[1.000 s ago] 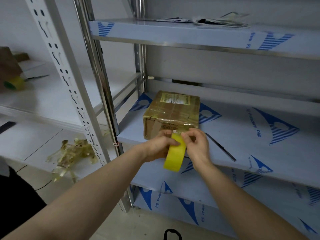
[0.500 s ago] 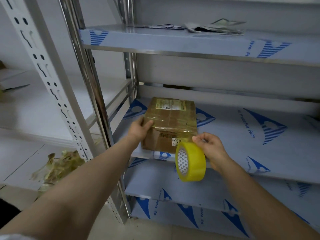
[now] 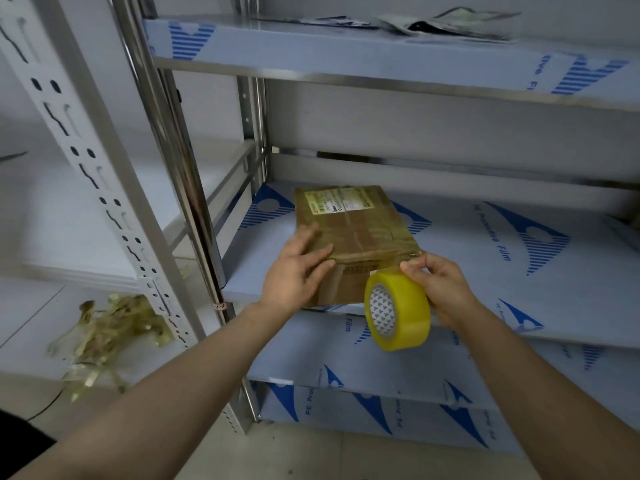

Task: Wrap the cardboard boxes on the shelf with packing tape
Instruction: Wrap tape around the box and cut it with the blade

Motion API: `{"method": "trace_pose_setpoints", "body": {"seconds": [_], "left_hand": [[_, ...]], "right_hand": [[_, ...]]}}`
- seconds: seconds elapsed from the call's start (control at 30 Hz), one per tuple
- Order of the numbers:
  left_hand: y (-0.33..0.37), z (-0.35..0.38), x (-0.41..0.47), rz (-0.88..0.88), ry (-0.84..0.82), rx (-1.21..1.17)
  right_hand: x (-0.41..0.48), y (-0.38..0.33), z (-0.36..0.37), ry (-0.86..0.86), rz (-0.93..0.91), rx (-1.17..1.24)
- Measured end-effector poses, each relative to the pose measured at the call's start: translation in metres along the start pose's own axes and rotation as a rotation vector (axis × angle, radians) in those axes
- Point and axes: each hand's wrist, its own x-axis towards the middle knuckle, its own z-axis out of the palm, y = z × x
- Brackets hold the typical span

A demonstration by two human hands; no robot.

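Just above the centre of the frame, a cardboard box (image 3: 356,237) sits on the middle shelf (image 3: 519,289) of a metal rack, near the shelf's left end and right at its front edge. The box is already covered in glossy, wrinkled tape, and a shipping label (image 3: 337,200) lies on the far part of its top. The left hand (image 3: 298,271) rests on the box's near left corner with its fingers stretched out flat across the top and front edge, pressing and not grasping. To the right of centre, the right hand (image 3: 440,285) grips a roll of yellow packing tape (image 3: 398,311), with its fingers curled over the roll's upper rim and the thumb and forefinger pinched close to the box's near right corner. The roll stands on edge just in front of the box's front face, and its patterned core faces left. I cannot tell whether the tape end is stuck to the box. Across the top of the frame, flat papers or bags (image 3: 450,24) lie on the upper shelf (image 3: 346,50). At the lower left, a heap of crumpled used tape (image 3: 110,330) lies on a white surface beside a white perforated upright (image 3: 86,161).
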Motion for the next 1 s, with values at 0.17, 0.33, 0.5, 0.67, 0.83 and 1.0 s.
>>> {"method": "trace_pose_setpoints", "body": {"seconds": [0.17,0.33,0.5,0.67,0.83,1.0], "left_hand": [[-0.001,0.001,0.005,0.129,0.003,0.170],[-0.001,-0.002,0.003,0.121,0.012,0.180],[0.010,0.003,-0.001,0.081,0.043,0.214],[0.014,0.001,0.001,0.097,0.033,0.274],[0.042,0.007,0.008,-0.042,0.017,0.330],[0.071,-0.003,0.014,-0.115,-0.252,0.354]], "right_hand": [[0.001,0.002,0.001,0.020,0.007,0.013],[0.002,0.002,0.003,0.041,-0.001,0.005],[0.005,0.003,0.005,0.076,0.009,0.009],[0.005,0.003,0.007,0.092,-0.034,-0.007],[-0.002,0.003,0.013,0.223,-0.096,-0.031],[-0.004,0.003,0.000,0.282,-0.095,0.008]]}}
